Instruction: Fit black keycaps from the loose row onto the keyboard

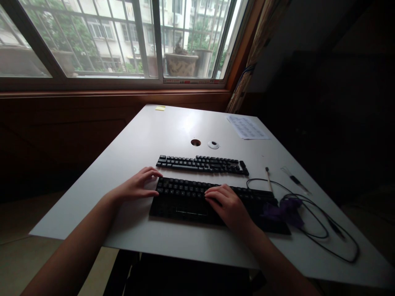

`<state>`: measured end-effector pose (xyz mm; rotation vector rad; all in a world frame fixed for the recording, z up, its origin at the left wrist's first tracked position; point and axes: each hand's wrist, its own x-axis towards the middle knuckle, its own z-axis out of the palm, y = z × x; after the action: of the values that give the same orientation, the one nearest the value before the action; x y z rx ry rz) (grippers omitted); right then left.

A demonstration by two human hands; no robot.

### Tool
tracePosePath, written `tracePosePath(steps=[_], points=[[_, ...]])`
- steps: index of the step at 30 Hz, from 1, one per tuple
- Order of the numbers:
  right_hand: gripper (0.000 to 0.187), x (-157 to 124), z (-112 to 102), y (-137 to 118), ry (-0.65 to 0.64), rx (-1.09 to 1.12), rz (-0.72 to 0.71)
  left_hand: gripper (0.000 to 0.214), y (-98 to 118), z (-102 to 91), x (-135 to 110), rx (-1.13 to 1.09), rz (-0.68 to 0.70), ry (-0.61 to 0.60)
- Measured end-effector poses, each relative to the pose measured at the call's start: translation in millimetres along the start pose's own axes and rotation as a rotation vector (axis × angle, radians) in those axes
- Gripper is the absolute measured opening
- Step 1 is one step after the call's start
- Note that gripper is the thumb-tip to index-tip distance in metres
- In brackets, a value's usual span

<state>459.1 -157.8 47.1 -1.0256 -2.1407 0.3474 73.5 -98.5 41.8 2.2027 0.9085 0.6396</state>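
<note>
A black keyboard [185,207] lies on the white table, with keycaps in its far rows and a bare-looking dark area along its near side. My left hand [135,185] holds the keyboard's left end, thumb on the side and fingertips at the far corner. Over the middle of the keyboard, my right hand [226,201] has its fingers pinched at a keycap, largely hidden by the fingertips. Just behind the keyboard, loose black keycaps [200,164] are laid out in rows like a second keyboard.
On the right lie a coiled black cable [327,234], a purple cloth-like bundle [285,211], a thin brush-like stick [268,179] and a wire tool [295,179]. Farther back are a printed sheet [248,127], a table hole [195,142], a white ring [213,144] and a yellow note [160,108].
</note>
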Motion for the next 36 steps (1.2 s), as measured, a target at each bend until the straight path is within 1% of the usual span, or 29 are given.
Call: tracePosePath(steps=[4,9,16,21,24,30,36], points=[[0.014,-0.9,1.9,-0.1,0.027,-0.007,-0.009,0.051,1.7,-0.7,0.3,0.002,0.000,0.000],[0.013,-3.0,2.9,0.8,0.031,-0.017,-0.007,0.051,1.4,-0.6,0.8,0.002,0.000,0.003],[0.011,-4.3,4.3,4.0,0.054,-0.061,-0.075,0.051,-3.0,0.4,0.5,0.006,-0.011,-0.009],[0.012,-4.9,4.4,4.0,0.065,-0.080,-0.078,0.051,-2.6,0.2,0.2,0.014,-0.018,-0.012],[0.017,-5.4,4.4,4.6,0.077,-0.088,-0.062,0.051,-3.3,0.5,0.1,0.005,-0.019,-0.011],[0.021,-6.5,4.8,6.6,0.057,-0.103,-0.041,0.052,-3.9,0.1,0.2,0.005,-0.016,-0.019],[0.024,-9.6,6.0,7.9,0.006,-0.162,-0.053,0.051,0.5,-1.2,0.7,0.021,-0.018,-0.018]])
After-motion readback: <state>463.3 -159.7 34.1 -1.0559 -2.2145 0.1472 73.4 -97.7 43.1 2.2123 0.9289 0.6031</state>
